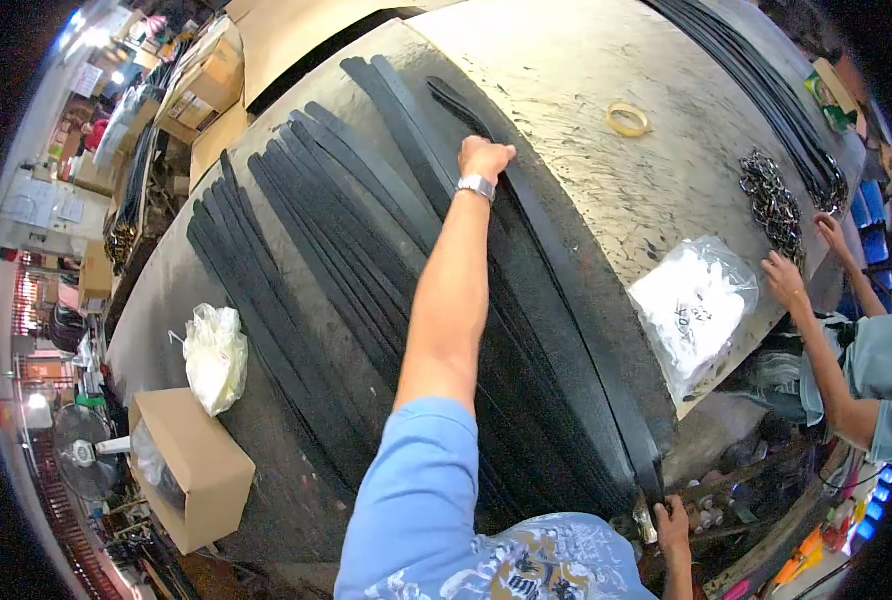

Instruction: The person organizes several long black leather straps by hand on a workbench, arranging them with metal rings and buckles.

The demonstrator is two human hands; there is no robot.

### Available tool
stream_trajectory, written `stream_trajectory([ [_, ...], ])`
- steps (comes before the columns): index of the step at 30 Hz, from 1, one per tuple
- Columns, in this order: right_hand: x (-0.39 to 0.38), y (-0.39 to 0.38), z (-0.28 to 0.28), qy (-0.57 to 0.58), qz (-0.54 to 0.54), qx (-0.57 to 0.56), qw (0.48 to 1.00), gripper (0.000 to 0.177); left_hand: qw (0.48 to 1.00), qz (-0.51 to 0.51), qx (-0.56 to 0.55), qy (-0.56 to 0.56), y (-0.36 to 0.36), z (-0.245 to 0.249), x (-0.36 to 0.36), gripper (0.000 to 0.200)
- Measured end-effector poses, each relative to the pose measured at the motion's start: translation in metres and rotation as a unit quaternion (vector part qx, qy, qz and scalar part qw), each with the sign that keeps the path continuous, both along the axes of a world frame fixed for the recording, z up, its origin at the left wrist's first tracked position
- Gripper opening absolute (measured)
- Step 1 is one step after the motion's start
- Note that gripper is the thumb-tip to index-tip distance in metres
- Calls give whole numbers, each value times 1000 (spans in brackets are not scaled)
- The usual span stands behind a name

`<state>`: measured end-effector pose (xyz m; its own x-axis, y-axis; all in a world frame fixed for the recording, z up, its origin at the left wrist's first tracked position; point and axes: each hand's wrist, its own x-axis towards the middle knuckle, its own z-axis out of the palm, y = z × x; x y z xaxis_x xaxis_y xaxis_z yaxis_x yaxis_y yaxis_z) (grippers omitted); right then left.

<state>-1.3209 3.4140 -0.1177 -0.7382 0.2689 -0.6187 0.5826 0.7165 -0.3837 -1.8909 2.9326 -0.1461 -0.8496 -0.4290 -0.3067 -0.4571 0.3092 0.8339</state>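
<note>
Holds with the left hand (484, 157), closed, a long black strip (591, 345), close to the far edge of the dark worktop (156, 330). Wears on this wrist a metal-coloured watch (477, 186), below it a blue sleeve (426, 435). Beyond the closed fingers, bends a little in a dark curved end (454, 98). From there, runs along the right edge of the dark worktop, down to the right hand (672, 525), at the near right corner. There, has fingers bent at the near end of the black strip, seemingly gripping; cannot tell exactly how firmly. Just beside these fingers, shows something small and shiny (644, 522), too unclear to name.

To the left of the held one, many other black strips (331, 240), lying flat in groups, partly overlapping, fanned out towards the far left edge. Near the left edge, a pale plastic bag (215, 358), and just beside it, at the near left corner, an open cardboard box (202, 470) with clear plastic inside.

On the light board (566, 60), to the right of the dark worktop: a yellowish tape ring (627, 120), well apart from both hands; a clear bag with white contents (694, 300) at the near edge; a pile of metal pieces (772, 205) at the right, near the hands of a co-worker (788, 280); beyond it, a bundle of long black cords (756, 85).
</note>
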Motion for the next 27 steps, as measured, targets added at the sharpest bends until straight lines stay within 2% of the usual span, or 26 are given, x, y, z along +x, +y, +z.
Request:
stream_trajectory([
  [1, 0, 0, -5, 27, -4, -7, 1000, 35, 998, 7, -61, 31, -5, 0, -6, 58],
  [2, 3, 1, -7, 51, -10, -13, 999, 34, 996, 10, -43, 71, -22, -23, -33, 58],
  [3, -6, -8, 2, 53, -4, -23, 998, 34, 989, 27, -69, 127, -34, -20, -41, 60],
  [4, -30, -26, 15, 56, 0, -32, 998, 34, 986, 36, -10, 164, -57, -38, -68, 64],
  [5, -43, -32, 22, 54, 4, -36, 998, 34, 983, 47, 62, 168, -60, -2, -49, 68],
  [6, -57, -39, 28, 52, 8, -40, 998, 35, 978, 59, -3, 199, -92, -34, -80, 72],
  [7, -60, -39, 30, 43, 10, -39, 998, 36, 975, 87, -93, 182, -108, -32, -83, 70],
  [9, -54, -35, 33, 48, -1, -40, 998, 38, 957, 60, -223, 175, -110, 12, -37, 64],
  [10, -45, -33, 31, 64, -15, -46, 997, 40, 956, 19, -254, 145, -111, 29, -9, 61],
  [11, -31, -14, 17, 46, -7, -61, 997, 42, 968, -38, -242, 49, -110, 47, 19, 61],
  [12, -20, 2, 5, 31, -24, -78, 996, 43, 955, -68, -290, 9, -109, 50, 46, 63],
  [13, -10, 13, -4, 16, -40, -97, 994, 44, 951, -52, -306, -6, -104, 46, 75, 65],
  [15, -10, 7, 0, -6, -81, -150, 985, 47, 961, -72, -261, -60, -95, 37, 125, 81],
  [16, -13, 4, -3, 12, -67, -152, 986, 47, 969, -73, -213, -100, -89, 30, 141, 86],
  [21, -52, -33, 0, 78, -19, -135, 988, 46, 984, -12, -164, -71, -40, 32, 205, 104],
  [24, -92, -70, 7, 177, 26, -125, 976, 42, 976, 5, -217, 28, -21, 22, 218, 101],
  [26, -123, -104, 27, 227, 53, -114, 966, 43, 992, 53, -110, 27, -24, 5, 215, 84],
  [27, -133, -108, 15, 297, 127, -30, 946, 50, 996, 64, -63, 26, -38, -26, 207, 78],
])
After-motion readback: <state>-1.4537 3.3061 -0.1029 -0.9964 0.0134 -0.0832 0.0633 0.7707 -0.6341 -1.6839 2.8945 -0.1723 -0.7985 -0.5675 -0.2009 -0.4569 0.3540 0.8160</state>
